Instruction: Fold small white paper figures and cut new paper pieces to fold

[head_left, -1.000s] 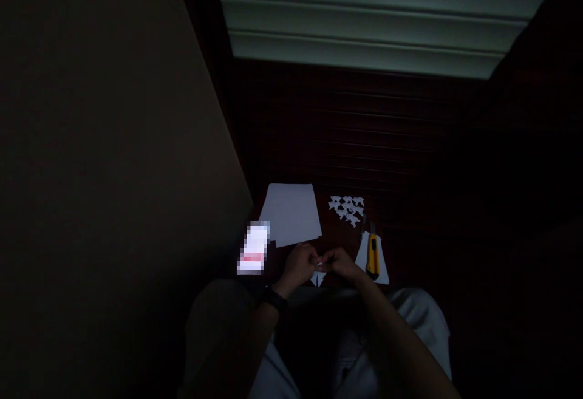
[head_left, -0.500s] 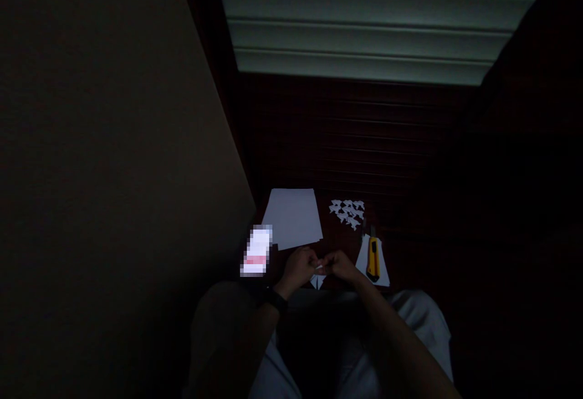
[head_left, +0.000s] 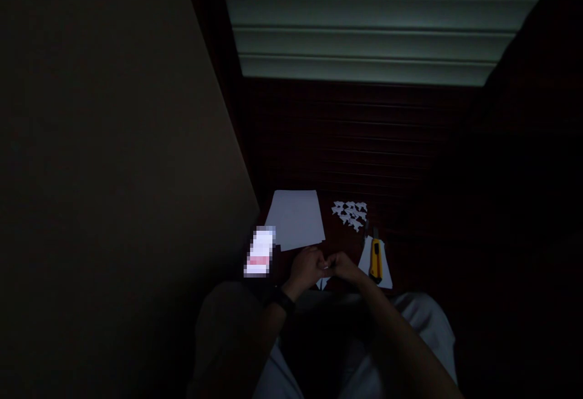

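on a clock face centred on the meeting fingertips, with twelve straight ahead of the seated person: pale-trousered legs spread at eight and four o'clock, in a very dim room. a black band circles the left wrist at about eight. the left hand is closed, fingers curled, its tips pinching a small white paper at the centre, near the table's close edge. the right hand is closed too, meeting it from three o'clock and pinching the same paper. two pointed white flaps show at six, below the fingers; the folds between them are hidden. a bright, pixelated screen lies at nine. at three, a yellow utility knife rests on trimmed white sheets, its narrow end pointing to twelve. a stack of white paper lies at eleven, and a cluster of small folded papers at one, all on a dark table. farther off, a plain wall fills ten; at twelve, dark slats stand below a pale, ribbed panel.
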Available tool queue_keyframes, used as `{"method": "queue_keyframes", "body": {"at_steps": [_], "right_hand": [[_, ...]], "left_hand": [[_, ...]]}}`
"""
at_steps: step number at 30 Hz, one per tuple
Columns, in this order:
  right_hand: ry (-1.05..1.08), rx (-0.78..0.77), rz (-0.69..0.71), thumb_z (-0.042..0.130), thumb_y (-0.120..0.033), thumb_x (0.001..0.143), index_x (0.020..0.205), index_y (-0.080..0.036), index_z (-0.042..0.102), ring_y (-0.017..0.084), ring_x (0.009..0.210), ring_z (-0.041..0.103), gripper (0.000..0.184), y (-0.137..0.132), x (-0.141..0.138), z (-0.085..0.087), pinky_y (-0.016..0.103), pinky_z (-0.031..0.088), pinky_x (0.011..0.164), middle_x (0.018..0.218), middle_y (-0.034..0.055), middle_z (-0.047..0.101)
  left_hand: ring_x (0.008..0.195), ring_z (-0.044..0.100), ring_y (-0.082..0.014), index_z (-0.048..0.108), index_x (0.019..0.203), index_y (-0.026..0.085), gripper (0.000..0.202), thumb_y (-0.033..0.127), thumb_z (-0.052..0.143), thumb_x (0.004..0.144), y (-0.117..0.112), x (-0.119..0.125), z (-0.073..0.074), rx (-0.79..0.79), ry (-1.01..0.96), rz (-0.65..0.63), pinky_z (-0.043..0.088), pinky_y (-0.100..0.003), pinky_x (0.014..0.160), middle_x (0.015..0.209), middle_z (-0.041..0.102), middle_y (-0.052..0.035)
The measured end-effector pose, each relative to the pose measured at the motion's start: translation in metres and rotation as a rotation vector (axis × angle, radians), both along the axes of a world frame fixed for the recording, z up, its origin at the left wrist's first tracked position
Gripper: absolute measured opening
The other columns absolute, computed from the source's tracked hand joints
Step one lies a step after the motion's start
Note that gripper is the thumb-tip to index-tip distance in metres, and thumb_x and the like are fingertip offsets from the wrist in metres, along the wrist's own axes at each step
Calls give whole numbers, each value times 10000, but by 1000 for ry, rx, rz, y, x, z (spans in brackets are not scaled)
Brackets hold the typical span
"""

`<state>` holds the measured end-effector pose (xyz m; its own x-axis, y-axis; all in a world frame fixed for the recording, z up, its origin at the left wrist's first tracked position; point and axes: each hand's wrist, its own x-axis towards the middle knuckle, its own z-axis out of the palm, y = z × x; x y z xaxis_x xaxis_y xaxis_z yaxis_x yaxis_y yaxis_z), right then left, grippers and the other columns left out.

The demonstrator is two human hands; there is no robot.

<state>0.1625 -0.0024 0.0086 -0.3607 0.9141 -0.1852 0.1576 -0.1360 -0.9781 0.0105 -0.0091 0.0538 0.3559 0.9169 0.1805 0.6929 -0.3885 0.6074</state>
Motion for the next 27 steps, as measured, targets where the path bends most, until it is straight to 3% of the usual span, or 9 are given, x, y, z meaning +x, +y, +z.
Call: {"method": "queue_keyframes", "body": {"at_steps": [6,16,22,25,27], "right_hand": [[38,2,-15,752,-389,465,545,-112,608,74,494,398,322,-3,0,-3,195,307,486,513,-53,498],[-43,47,-57,754,-386,455,531,-129,621,87,491,423,299,-3,0,-8,205,327,485,517,-41,527],[-38,12,-87,760,-385,440,552,-127,627,105,518,456,311,-5,0,-5,220,348,507,540,-26,549],[5,7,-100,731,-427,502,616,-124,635,112,551,478,338,-5,-1,-1,221,361,528,585,-14,567],[41,39,-185,688,-457,576,713,-134,642,118,585,497,354,-5,-3,2,222,371,550,638,-3,584]], "left_hand": [[729,507,-163,559,608,172,74,117,578,654,3,2,-4,-2,1,12,332,-254,598,719,564,-21],[716,513,-151,580,592,166,69,144,582,657,3,0,5,-66,-14,-9,326,-239,594,701,572,-17],[665,520,-136,584,590,160,60,183,593,645,6,-1,-8,-105,-123,-13,336,-225,570,669,577,-9],[612,535,-126,597,627,157,133,268,564,693,13,-6,-17,-175,-260,26,364,-216,546,630,590,1],[601,554,-130,607,665,158,217,355,538,724,17,-12,-23,-206,-381,102,392,-219,538,620,603,1]]}}
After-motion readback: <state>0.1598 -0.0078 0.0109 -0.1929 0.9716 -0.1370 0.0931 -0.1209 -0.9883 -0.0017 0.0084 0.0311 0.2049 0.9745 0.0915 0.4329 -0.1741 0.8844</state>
